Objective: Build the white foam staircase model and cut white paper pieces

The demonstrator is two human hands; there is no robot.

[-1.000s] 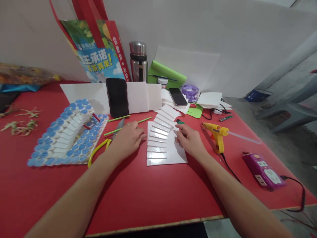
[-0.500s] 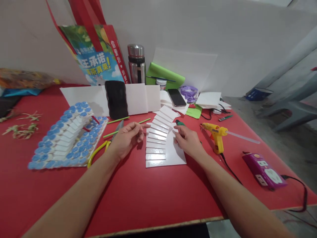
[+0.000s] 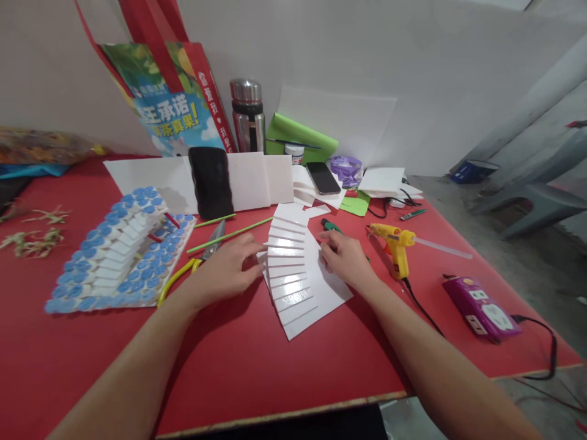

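A white board (image 3: 326, 282) lies askew on the red table, carrying a curved fan of overlapping white strips (image 3: 287, 252). My left hand (image 3: 233, 264) is at the board's left edge, fingers bent and their tips on it. On the opposite edge rests my right hand (image 3: 343, 255), its fingers curled against the board. Just beyond the right hand is a green-handled tool (image 3: 331, 226), partly hidden. Yellow-handled scissors (image 3: 202, 256) and thin green sticks (image 3: 229, 235) lie left of the board. Farther left stands a model staircase (image 3: 121, 253) on a base covered with blue-and-white discs.
To the right are a yellow glue gun (image 3: 395, 243) with its cord and a purple power strip (image 3: 481, 307). Behind stand a black phone-like slab (image 3: 211, 183), white panels (image 3: 247, 180), a steel flask (image 3: 248, 116) and a shopping bag (image 3: 169, 104). A phone (image 3: 323, 178) lies farther back.
The board with its strips has turned, its near edge now angled and closer to me. My left hand has shifted slightly down and left along with it; the right hand stays at the right edge.
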